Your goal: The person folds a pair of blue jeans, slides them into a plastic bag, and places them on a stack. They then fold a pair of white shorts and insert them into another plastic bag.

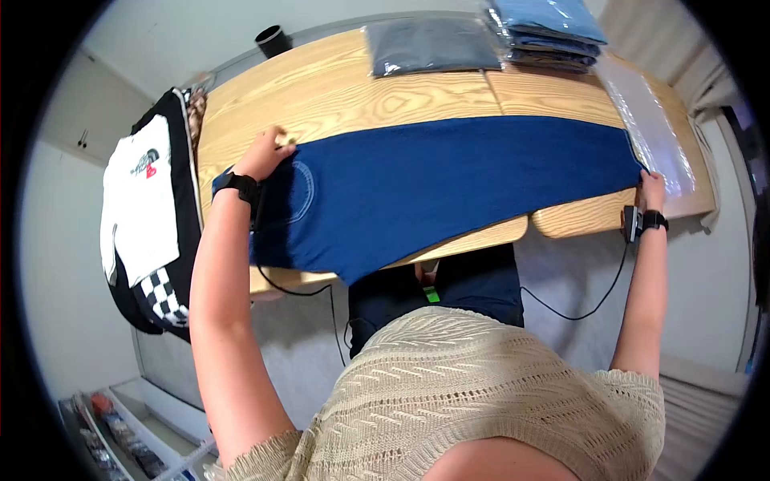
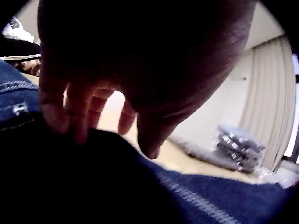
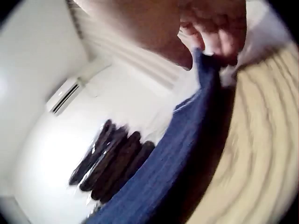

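Arms spread wide; left hand (image 1: pixel 266 154) over surface's left part, fingers down; right hand (image 1: pixel 653 191) pinching at right edge

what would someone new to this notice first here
Probably the dark blue jeans, stretched lengthwise across the wooden table, with the right hand pinching the hem. Next, the white top with a red mark at the left, and the stack of bagged clothes at the far edge.

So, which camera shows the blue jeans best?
The head view, since it shows nearly all of the jeans laid out. The left wrist view shows just part, with pale stitching; the right wrist view shows one end by the right hand.
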Demonstrator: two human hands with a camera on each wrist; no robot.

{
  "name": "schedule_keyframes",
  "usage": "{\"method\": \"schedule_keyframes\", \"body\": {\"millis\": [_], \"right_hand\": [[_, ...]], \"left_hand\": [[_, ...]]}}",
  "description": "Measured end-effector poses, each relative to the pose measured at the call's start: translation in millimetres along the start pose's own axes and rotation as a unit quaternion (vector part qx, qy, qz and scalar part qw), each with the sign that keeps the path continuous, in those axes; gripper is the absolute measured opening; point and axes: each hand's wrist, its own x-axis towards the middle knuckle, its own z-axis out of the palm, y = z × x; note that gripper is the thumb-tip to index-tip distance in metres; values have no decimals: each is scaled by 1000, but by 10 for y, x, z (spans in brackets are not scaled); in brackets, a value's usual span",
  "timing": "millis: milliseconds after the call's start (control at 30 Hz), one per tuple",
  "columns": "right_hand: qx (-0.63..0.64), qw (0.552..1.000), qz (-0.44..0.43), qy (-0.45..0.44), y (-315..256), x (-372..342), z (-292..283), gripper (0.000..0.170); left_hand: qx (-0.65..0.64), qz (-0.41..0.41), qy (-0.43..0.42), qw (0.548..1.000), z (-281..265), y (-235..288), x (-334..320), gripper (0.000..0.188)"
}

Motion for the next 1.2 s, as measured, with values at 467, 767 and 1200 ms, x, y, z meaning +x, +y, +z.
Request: {"method": "schedule_keyframes", "body": {"millis": [467,767,1200], "right_hand": [[77,709,-605,-353,-2963,-4150,397,64],[-1,680,-661,-318,-3027,-4607,744,71],[93,725,-586,-349,-3099,-4546,756,33]], "left_hand": [[202,-72,104,971,-39,698,-1973,46],[170,-67,73,980,-21,293,-2129,45],[-50,154,116,980,283,1428,-1873,51]]}}
